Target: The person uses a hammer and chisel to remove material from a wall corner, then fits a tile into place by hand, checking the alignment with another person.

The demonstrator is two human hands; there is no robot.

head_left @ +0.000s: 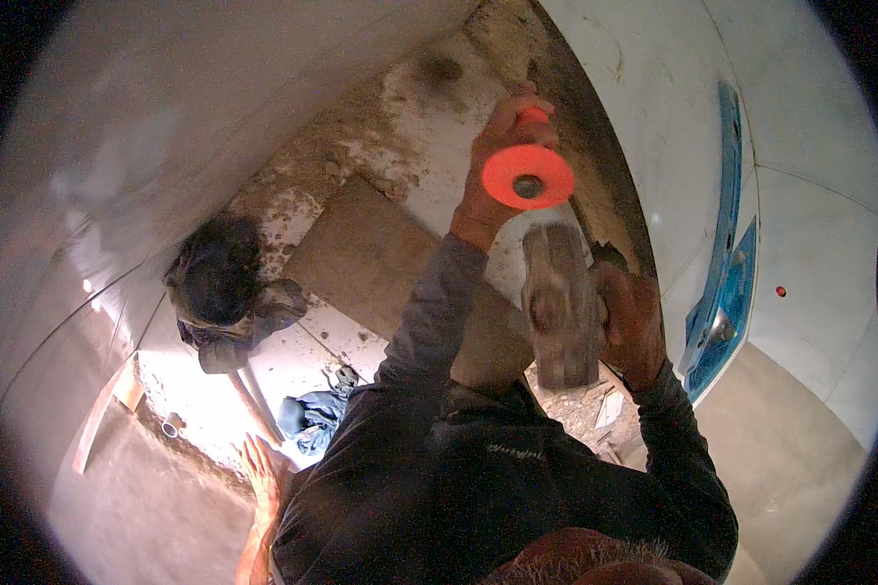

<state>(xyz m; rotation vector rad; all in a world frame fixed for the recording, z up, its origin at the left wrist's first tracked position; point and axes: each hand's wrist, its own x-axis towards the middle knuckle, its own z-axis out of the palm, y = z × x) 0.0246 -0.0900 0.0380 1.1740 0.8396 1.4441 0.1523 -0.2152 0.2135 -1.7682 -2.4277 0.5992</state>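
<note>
The right hand (637,327) gripped a grey-brown block-headed hammer (560,312), head lengthwise toward the orange disc-guarded chisel (502,176) in the left hand's (492,135) grasp.

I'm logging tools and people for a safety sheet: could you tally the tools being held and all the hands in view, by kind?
Orange-guarded chisel: 1
Hammer: 1
Wearer's hands, left hand and right hand: 2
Another person's hand, at lower left: 1
Total: 5
</note>
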